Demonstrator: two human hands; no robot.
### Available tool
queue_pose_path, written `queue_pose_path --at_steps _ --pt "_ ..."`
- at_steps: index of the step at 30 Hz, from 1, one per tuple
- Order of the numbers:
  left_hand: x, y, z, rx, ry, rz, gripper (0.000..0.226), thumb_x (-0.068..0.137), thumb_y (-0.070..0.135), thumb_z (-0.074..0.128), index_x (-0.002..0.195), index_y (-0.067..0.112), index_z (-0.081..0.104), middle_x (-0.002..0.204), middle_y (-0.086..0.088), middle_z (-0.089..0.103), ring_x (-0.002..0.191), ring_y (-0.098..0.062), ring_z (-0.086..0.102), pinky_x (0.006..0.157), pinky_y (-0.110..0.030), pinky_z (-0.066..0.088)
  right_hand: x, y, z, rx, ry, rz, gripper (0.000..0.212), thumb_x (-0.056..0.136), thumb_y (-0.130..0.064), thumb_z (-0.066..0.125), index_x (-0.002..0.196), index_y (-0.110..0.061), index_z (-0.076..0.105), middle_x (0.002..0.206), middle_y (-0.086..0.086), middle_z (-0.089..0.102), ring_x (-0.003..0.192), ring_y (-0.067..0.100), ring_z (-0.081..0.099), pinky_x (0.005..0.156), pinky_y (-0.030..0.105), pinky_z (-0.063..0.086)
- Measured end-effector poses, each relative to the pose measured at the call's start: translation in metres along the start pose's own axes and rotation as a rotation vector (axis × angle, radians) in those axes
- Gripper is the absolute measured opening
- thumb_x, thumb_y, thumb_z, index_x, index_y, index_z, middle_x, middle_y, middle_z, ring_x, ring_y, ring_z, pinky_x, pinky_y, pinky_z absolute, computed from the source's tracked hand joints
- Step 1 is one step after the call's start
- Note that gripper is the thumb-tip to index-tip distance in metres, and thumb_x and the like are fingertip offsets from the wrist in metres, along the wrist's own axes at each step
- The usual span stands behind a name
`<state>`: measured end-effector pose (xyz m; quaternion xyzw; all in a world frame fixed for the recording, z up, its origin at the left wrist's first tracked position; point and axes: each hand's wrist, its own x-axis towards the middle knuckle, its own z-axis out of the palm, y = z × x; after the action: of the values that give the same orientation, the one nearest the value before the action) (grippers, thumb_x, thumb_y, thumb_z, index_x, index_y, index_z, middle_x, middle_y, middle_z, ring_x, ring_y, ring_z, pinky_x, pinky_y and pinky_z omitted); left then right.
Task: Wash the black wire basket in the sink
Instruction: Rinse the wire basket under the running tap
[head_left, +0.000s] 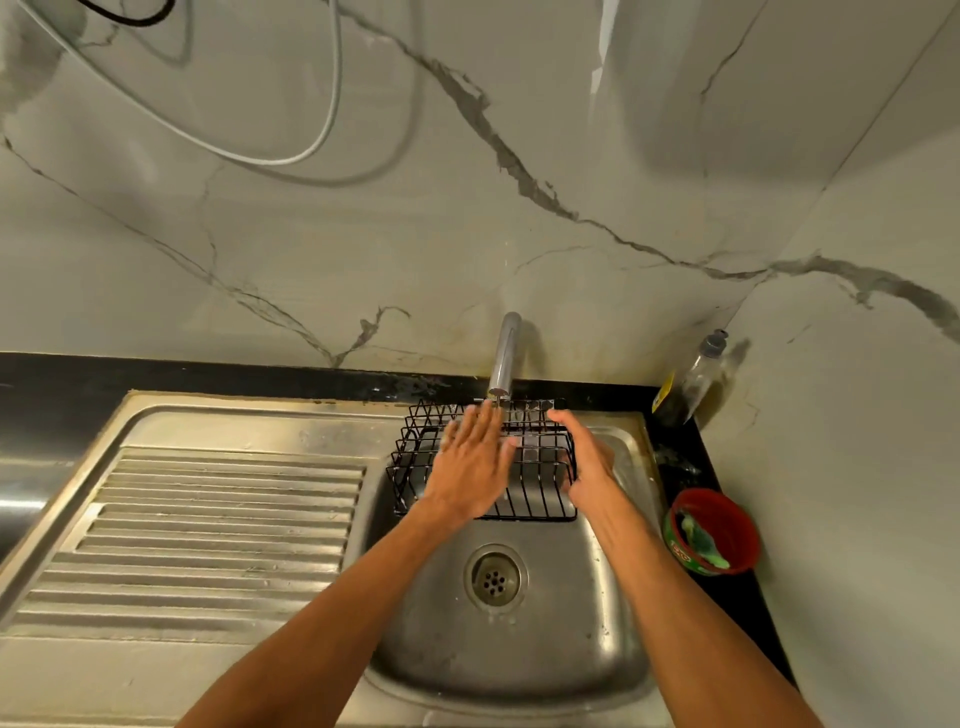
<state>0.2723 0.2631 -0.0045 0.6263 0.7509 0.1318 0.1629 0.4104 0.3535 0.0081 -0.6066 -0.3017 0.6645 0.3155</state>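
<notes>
A black wire basket sits at the far end of the steel sink, under the chrome tap. My left hand lies flat on the basket's wires with its fingers straight, pointing toward the tap's outlet. My right hand is at the basket's right side, with the fingers along the rim and the thumb curled at the right edge. Whether water is running is unclear.
A ribbed steel drainboard lies left of the basin. The drain is in the basin's middle. On the black counter at right stand a clear bottle in the corner and a red tub holding a green scrubber. Marble wall rises behind.
</notes>
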Motion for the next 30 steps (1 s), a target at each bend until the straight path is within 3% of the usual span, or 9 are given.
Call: queue_pose_path --at_steps 5,10,14,17,21,24,26,28,30 --pt "-0.013 0.012 0.005 -0.058 0.033 0.242 0.059 0.108 0.050 0.012 0.161 0.023 0.009 0.168 0.005 0.002 0.156 -0.012 -0.005 0.127 -0.038 -0.004 -0.003 0.000 0.003 0.027 0.011 0.004 0.050 0.056 -0.036 0.091 0.093 -0.020 0.062 0.110 0.009 0.063 0.111 0.029 0.057 0.101 0.050 0.046" --pt "-0.020 -0.010 -0.002 -0.098 0.057 0.082 0.075 0.097 0.072 0.012 0.161 0.033 0.011 0.169 0.004 -0.001 0.157 -0.018 -0.006 0.127 -0.042 -0.004 -0.002 0.000 0.008 0.024 -0.001 0.022 0.088 0.027 -0.049 0.095 0.104 -0.021 0.065 0.118 0.010 0.067 0.113 0.033 0.060 0.101 0.055 0.048" --pt "-0.017 -0.028 -0.015 0.017 -0.036 0.182 0.106 0.077 0.083 0.056 0.160 0.044 0.003 0.171 0.009 -0.004 0.156 -0.017 -0.007 0.123 -0.054 -0.003 -0.008 -0.008 0.008 0.007 0.006 0.018 0.065 0.047 -0.043 0.094 0.097 -0.021 0.059 0.115 0.007 0.061 0.113 0.028 0.054 0.104 0.051 0.045" --pt "-0.011 -0.036 -0.023 0.103 -0.041 0.162 0.115 0.071 0.057 0.082 0.158 0.046 0.007 0.170 0.010 0.007 0.154 -0.018 0.005 0.120 -0.058 0.005 -0.006 -0.011 0.008 -0.014 -0.002 0.040 0.074 0.045 -0.046 0.094 0.106 -0.019 0.061 0.120 0.009 0.060 0.116 0.028 0.054 0.094 0.047 0.049" --pt "-0.005 -0.031 -0.035 -0.133 0.178 0.103 0.069 0.077 0.003 0.074 0.139 0.031 0.058 0.145 0.005 0.051 0.132 -0.018 0.050 0.108 -0.046 0.049 -0.005 -0.013 0.008 -0.083 -0.035 0.035 0.097 0.035 -0.061 0.091 0.118 -0.019 0.064 0.105 0.006 0.065 0.089 0.021 0.058 0.058 0.030 0.045" --pt "-0.009 -0.031 -0.031 -0.224 0.214 0.076 0.062 0.079 -0.003 0.070 0.132 0.027 0.066 0.139 0.005 0.057 0.127 -0.015 0.054 0.108 -0.036 0.049 -0.010 -0.011 0.008 -0.288 -0.026 -0.111 0.086 0.066 -0.068 0.075 0.136 -0.024 0.055 0.127 0.010 0.061 0.110 0.027 0.059 0.080 0.039 0.054" --pt "-0.011 -0.030 -0.025 -0.224 0.227 0.081 0.059 0.079 -0.005 0.069 0.130 0.025 0.068 0.137 0.003 0.059 0.127 -0.015 0.055 0.107 -0.037 0.050 -0.013 -0.009 0.006 -0.671 -0.034 -0.395 0.072 0.095 -0.058 0.050 0.156 -0.028 0.025 0.161 0.007 0.027 0.147 0.031 0.027 0.117 0.052 0.029" --pt "-0.013 -0.031 -0.024 -0.207 0.236 0.093 0.058 0.078 -0.006 0.067 0.128 0.022 0.070 0.135 0.002 0.061 0.126 -0.016 0.056 0.106 -0.042 0.051 -0.019 -0.010 0.009 -1.112 -0.065 -0.731 0.054 0.107 -0.040 0.032 0.157 -0.025 0.021 0.166 0.003 0.011 0.152 0.025 0.008 0.121 0.044 0.004" --pt "-0.014 -0.035 -0.024 -0.201 0.252 0.083 0.057 0.076 -0.007 0.066 0.126 0.019 0.071 0.132 0.000 0.064 0.124 -0.019 0.057 0.104 -0.046 0.051 -0.026 -0.012 0.017 -1.367 -0.280 -0.891 0.047 0.108 -0.034 0.026 0.153 -0.021 0.031 0.165 0.002 0.017 0.152 0.021 0.012 0.122 0.042 0.003"
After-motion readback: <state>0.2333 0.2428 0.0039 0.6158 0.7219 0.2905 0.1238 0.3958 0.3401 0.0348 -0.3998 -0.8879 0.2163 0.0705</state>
